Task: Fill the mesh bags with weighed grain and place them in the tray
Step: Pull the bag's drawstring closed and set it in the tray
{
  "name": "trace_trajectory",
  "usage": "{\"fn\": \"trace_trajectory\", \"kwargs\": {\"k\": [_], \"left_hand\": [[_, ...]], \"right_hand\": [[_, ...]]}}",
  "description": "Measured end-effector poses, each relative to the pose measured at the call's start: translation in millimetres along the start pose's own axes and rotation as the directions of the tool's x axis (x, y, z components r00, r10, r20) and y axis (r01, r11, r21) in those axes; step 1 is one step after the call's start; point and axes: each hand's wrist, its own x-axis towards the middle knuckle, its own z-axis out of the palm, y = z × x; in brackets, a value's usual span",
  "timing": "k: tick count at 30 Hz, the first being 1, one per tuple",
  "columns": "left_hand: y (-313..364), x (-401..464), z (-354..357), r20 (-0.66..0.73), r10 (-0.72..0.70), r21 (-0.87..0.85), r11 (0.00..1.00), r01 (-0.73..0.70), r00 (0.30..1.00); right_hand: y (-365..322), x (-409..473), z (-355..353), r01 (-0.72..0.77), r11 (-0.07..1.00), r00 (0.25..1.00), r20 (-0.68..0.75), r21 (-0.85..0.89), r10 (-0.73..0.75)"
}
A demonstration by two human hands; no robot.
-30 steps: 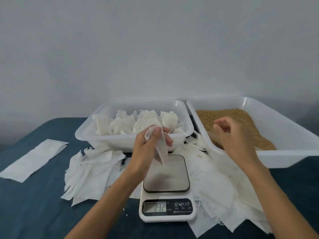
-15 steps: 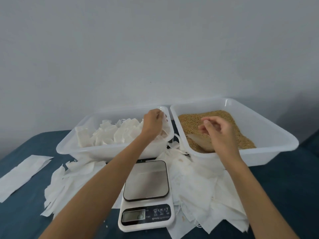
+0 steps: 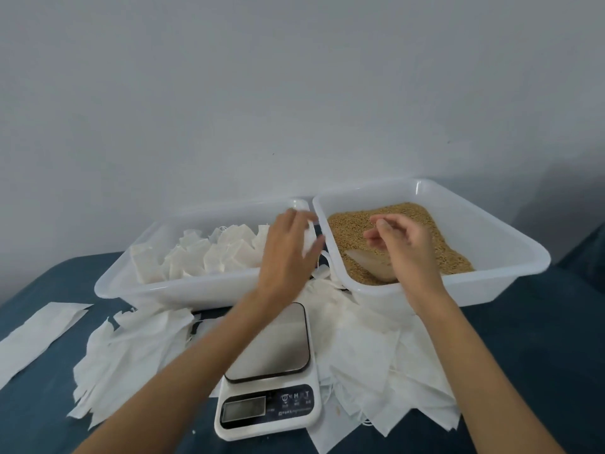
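My left hand (image 3: pixel 288 253) reaches over the right end of the left white tray (image 3: pixel 183 290), fingers spread, touching a filled white mesh bag (image 3: pixel 309 245) that sits inside. Several more filled bags (image 3: pixel 209 257) stand in that tray. My right hand (image 3: pixel 406 247) hovers over the brown grain (image 3: pixel 353 224) in the right tray (image 3: pixel 491 283), fingers loosely curled and holding nothing. Just below it a translucent scoop (image 3: pixel 370 268) lies in the grain. The kitchen scale (image 3: pixel 271 371) sits in front with a bare platform.
Loose empty white bags (image 3: pixel 376 355) are heaped to the right of the scale, and more (image 3: pixel 131 348) lie to its left. A long white strip (image 3: pixel 36 335) lies at the far left of the dark blue surface. A plain wall stands behind the trays.
My left hand carried the filled bag from above the scale into the left tray and spread its fingers. My right hand stayed over the grain. The view shifted right.
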Motion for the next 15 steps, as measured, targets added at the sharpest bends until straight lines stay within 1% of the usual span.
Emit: {"fn": "trace_trajectory", "kwargs": {"k": [1,2,3,5,6,7,8,9,10,13,15], "left_hand": [[11.9,-18.1,-0.5,0.021,0.125,-0.02,0.992,-0.125,0.992],[23.7,-38.5,-2.5,0.105,0.226,-0.038,0.974,-0.223,0.968],[33.3,-56.0,-2.2,0.232,0.299,-0.07,0.954,-0.29,0.926],[41.9,-81.3,-0.1,0.491,0.357,-0.104,0.929,-0.354,0.795],[43.3,-86.7,1.2,0.582,0.363,-0.079,0.916,-0.394,0.727],[43.0,-88.8,2.2,0.649,0.341,-0.032,0.906,-0.423,0.68],[41.9,-87.9,3.2,0.681,0.317,0.007,0.899,-0.439,0.66],[41.4,-86.1,3.5,0.688,0.305,0.029,0.895,-0.445,0.659],[40.4,-84.4,4.6,0.683,0.301,0.038,0.896,-0.443,0.666],[38.5,-85.3,10.5,0.703,0.3,0.063,0.876,-0.477,0.644],[38.1,-85.8,10.8,0.697,0.312,0.05,0.877,-0.479,0.645]], "right_hand": [[-0.1,-0.1,-0.1,0.005,1.0,1.0,0.0,-0.003,-0.005],[-0.2,-0.8,0.9,0.008,1.0,1.0,0.002,-0.005,-0.008],[-0.7,-0.1,0.5,0.013,1.0,1.0,0.001,-0.008,-0.013],[-1.0,-0.9,-0.2,0.006,1.0,1.0,0.012,-0.012,-0.006],[-1.4,-1.5,-0.6,0.004,1.0,1.0,0.017,-0.008,-0.004],[-1.7,-2.4,-0.9,0.003,1.0,1.0,0.022,-0.004,-0.003],[-1.9,-3.1,-0.9,0.001,1.0,1.0,0.025,-0.006,-0.001],[-2.3,-3.6,-0.7,0.0,1.0,1.0,0.027,-0.01,0.001],[-2.6,-3.8,-0.3,-0.001,1.0,1.0,0.026,-0.014,0.001],[-2.7,-2.6,0.1,-0.007,1.0,1.0,0.023,-0.011,0.007],[-2.6,-2.0,-0.1,-0.008,1.0,1.0,0.023,-0.01,0.008]]}}
